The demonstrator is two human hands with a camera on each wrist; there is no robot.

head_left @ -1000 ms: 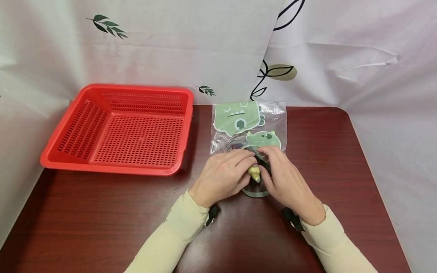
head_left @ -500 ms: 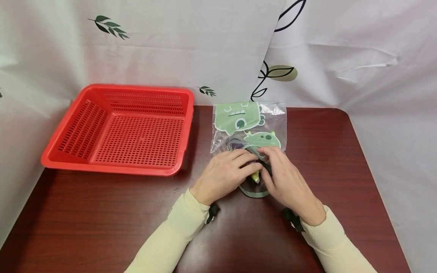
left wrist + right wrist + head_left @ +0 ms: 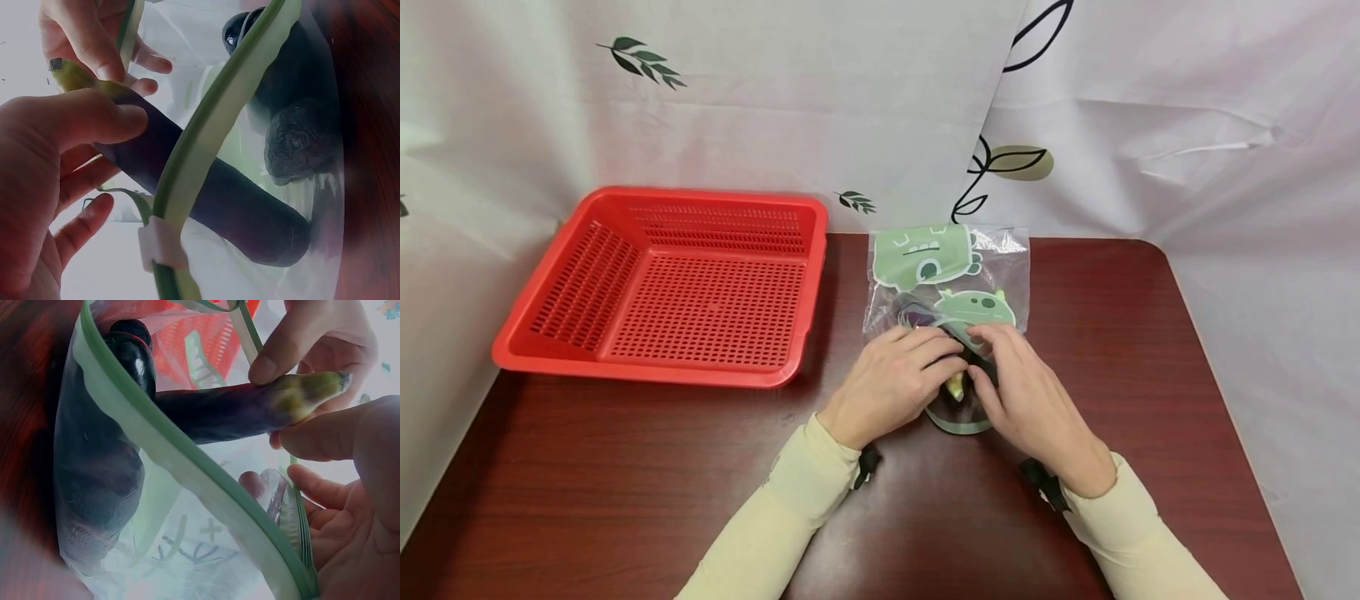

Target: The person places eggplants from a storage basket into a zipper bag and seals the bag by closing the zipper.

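Observation:
A dark purple eggplant [image 3: 244, 209] with a yellow-green stem end lies partly through the mouth of a clear zip bag [image 3: 977, 308] printed with green cartoon figures. My left hand [image 3: 891, 379] grips it near the stem, with the thumb on top. The right hand [image 3: 1037, 400] holds the bag's green zip edge between thumb and fingers, and its thumb lies against the eggplant's stem end [image 3: 306, 394]. Deeper in the bag are other dark, glossy eggplants [image 3: 103, 450]; overlap hides how they lie. A pale slider [image 3: 162, 244] sits on the zip.
At the left of the dark red wooden table [image 3: 625, 475] stands a red plastic basket [image 3: 711, 308], with no contents visible. A white curtain [image 3: 760, 108] with leaf prints hangs behind the table and along its sides.
My left fingers have shifted forward over the stem end, and less of the eggplant shows in the head view. The right hand stays nearly where it was.

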